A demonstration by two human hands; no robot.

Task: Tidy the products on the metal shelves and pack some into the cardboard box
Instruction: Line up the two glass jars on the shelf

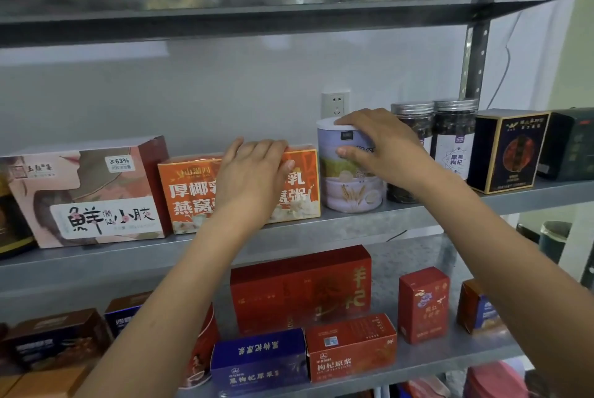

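At white can (348, 187): upright on metal shelf (418, 210), just beside orange box, cannot tell if touching.
Right grip: right hand (376, 143) grasps white can, fingers over the lid, thumb on the front wall.
Left grip: left hand (254, 169) grasps orange box (193, 195) left of white can, fingers over its top edge, thumb on the front face.
Further left of white can: pink box (90, 198), just beside orange box, same shelf.
Right of white can: two dark jars (454, 137) with silver lids, then black box (508, 153); nearer jar partly hidden by the right wrist.
Behind white can: wall socket (336, 105).
Below white can: lower shelf (418, 253) with large red box (302, 288), blue box (257, 362), small red box (422, 304).
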